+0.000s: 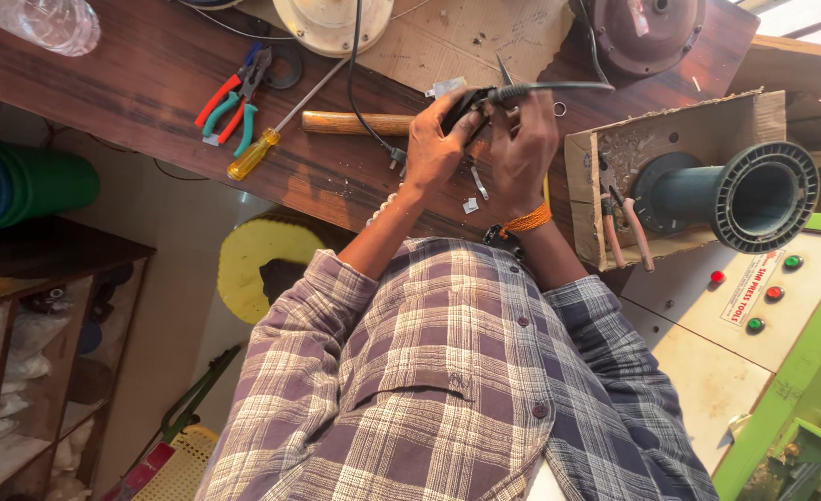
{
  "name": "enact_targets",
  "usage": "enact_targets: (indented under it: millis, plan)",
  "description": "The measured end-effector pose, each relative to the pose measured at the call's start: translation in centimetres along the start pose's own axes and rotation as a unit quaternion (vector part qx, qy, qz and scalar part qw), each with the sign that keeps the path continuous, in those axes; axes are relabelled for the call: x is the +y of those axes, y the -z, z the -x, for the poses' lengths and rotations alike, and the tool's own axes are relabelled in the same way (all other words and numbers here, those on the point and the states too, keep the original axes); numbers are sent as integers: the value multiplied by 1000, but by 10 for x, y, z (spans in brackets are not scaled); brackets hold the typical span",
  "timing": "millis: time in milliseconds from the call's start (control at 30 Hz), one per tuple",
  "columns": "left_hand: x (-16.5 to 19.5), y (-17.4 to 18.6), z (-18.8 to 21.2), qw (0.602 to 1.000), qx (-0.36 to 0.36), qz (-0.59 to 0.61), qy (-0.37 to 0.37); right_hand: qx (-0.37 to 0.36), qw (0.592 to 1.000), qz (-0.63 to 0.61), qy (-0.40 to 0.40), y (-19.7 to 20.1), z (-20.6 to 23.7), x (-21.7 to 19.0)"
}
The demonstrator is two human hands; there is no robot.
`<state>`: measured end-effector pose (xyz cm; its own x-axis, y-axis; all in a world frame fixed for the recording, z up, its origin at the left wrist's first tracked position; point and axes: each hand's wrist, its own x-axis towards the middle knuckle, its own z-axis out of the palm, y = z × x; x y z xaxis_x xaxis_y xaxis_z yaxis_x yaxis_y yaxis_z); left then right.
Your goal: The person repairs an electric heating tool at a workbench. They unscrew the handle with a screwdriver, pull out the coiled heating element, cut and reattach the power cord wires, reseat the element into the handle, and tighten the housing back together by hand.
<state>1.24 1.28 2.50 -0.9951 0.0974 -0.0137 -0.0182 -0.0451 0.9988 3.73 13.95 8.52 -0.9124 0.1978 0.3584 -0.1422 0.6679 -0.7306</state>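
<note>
Both my hands meet over the dark wooden bench (151,74). My left hand (432,148) and my right hand (525,153) are closed around a small black electrical part (471,100). A black cable (559,86) runs from it to the right. A thin pointed metal tip (504,69) sticks up between the hands; I cannot tell which hand holds it. My right wrist wears an orange thread band (528,221). Small metal bits (477,181) lie on the bench just under the hands.
Left of the hands lie a wooden handle (355,122), a yellow-handled screwdriver (255,155) and red and green pliers (230,102). A cardboard box (670,130) with a grey flanged pipe (749,197) and orange-handled pliers (624,232) stands at the right, beside a green machine panel (754,297).
</note>
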Motion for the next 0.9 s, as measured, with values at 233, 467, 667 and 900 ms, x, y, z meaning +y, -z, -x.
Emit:
enact_targets:
  millis: [233,467,667,900]
  plan:
    - [-11,8,2,988,-71,136,27,-158,957,-202,-136,16,-21,5]
    - [-5,6,2,997,-20,61,43,-221,930,-226,-188,18,-22,20]
    - [-1,1,5,999,-33,34,24,-322,904,-252,-121,29,-28,31]
    - [1,1,5,999,-40,-15,16,-272,880,-329,-207,54,-26,41]
